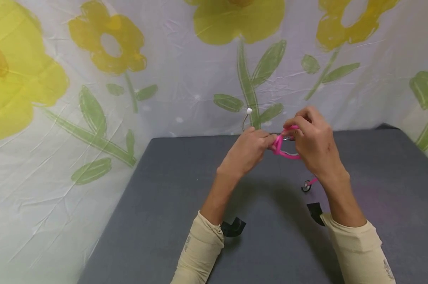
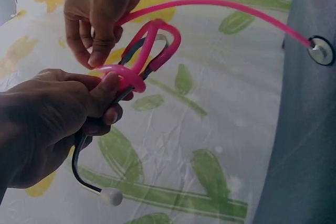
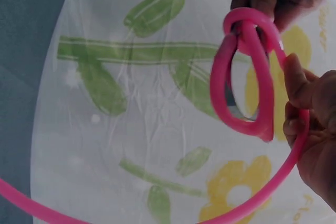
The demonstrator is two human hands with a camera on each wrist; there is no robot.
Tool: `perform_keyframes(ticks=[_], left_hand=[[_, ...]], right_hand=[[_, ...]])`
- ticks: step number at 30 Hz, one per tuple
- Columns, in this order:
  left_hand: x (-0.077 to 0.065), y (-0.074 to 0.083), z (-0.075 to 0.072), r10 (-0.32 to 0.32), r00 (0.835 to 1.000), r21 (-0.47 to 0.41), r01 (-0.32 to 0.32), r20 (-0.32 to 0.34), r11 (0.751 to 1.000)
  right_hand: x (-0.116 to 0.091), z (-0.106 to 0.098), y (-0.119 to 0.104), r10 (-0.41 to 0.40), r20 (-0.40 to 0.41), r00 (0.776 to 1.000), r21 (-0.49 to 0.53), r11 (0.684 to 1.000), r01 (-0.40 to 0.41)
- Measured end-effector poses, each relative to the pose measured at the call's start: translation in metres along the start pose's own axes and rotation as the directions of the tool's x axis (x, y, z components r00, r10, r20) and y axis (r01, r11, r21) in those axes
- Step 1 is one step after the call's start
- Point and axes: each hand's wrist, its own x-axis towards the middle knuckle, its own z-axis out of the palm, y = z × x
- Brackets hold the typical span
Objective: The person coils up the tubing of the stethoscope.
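Observation:
A stethoscope with pink tubing is held up in both hands above the table. My left hand grips the metal ear tubes, thumb pressed on a pink coil wrapped around them; one white ear tip sticks out below that hand in the left wrist view. The right hand pinches the pink tube just beyond the coil. Folded tubing forms a loop past the left hand's grip. From the right hand the tube runs down to the round metal chest piece, hanging low near the table.
A dark grey table lies below the hands. Behind it hangs a white curtain printed with yellow flowers and green leaves. Black wrist mounts stick out from beige sleeves.

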Motion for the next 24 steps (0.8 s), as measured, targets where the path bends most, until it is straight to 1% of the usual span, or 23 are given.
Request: perform_keyframes(ticks=[2, 4, 7, 9, 10, 12, 14, 16, 17, 19, 20, 21, 22, 24], left_hand=[[-0.001, -0.001, -0.003, 0.019, 1.0, -0.011, -0.018, 0.025, 1.0], [-0.003, -0.003, -0.008, 0.042, 0.999, -0.039, -0.041, 0.027, 0.998], [-0.006, -0.008, -0.016, 0.088, 0.996, -0.124, -0.086, 0.013, 0.989], [-0.007, -0.011, -0.021, 0.127, 0.992, -0.198, -0.125, 0.0, 0.972], [-0.007, -0.012, -0.023, 0.149, 0.989, -0.234, -0.146, -0.008, 0.961], [-0.008, -0.015, -0.026, 0.19, 0.981, -0.33, -0.189, -0.03, 0.925], [-0.009, -0.016, -0.029, 0.23, 0.971, -0.399, -0.234, -0.06, 0.887], [-0.009, -0.016, -0.03, 0.256, 0.963, -0.445, -0.268, -0.09, 0.854], [-0.01, -0.016, -0.031, 0.255, 0.962, -0.464, -0.27, -0.097, 0.844], [-0.01, -0.015, -0.032, 0.23, 0.966, -0.469, -0.256, -0.113, 0.845], [-0.01, -0.015, -0.032, 0.209, 0.97, -0.472, -0.242, -0.122, 0.848], [-0.011, -0.015, -0.032, 0.185, 0.974, -0.471, -0.225, -0.129, 0.853], [-0.011, -0.015, -0.033, 0.159, 0.978, -0.474, -0.205, -0.137, 0.856], [-0.012, -0.014, -0.034, 0.096, 0.983, -0.475, -0.161, -0.157, 0.865]], right_hand=[[0.001, 0.0, 0.001, 0.003, 0.0, 1.0, -0.009, 1.0, -0.003], [0.002, -0.001, 0.001, 0.018, -0.008, 1.0, 0.0, 1.0, -0.018], [0.002, -0.005, 0.002, 0.059, -0.006, 0.998, 0.036, 0.998, -0.059], [0.004, -0.01, 0.003, 0.091, 0.0, 0.996, 0.087, 0.992, -0.091], [0.004, -0.013, 0.004, 0.106, 0.016, 0.994, 0.121, 0.987, -0.107], [0.005, -0.02, 0.008, 0.127, 0.061, 0.99, 0.205, 0.969, -0.137], [0.006, -0.025, 0.013, 0.15, 0.113, 0.982, 0.311, 0.933, -0.178], [0.006, -0.028, 0.018, 0.174, 0.182, 0.968, 0.411, 0.881, -0.235], [0.005, -0.028, 0.02, 0.179, 0.211, 0.961, 0.449, 0.855, -0.258], [0.004, -0.027, 0.024, 0.189, 0.263, 0.946, 0.521, 0.798, -0.304], [0.004, -0.025, 0.025, 0.185, 0.287, 0.94, 0.544, 0.776, -0.319], [0.003, -0.024, 0.026, 0.175, 0.308, 0.935, 0.579, 0.746, -0.33], [0.002, -0.022, 0.026, 0.162, 0.325, 0.932, 0.6, 0.726, -0.336], [0.001, -0.019, 0.025, 0.163, 0.35, 0.922, 0.584, 0.732, -0.351]])
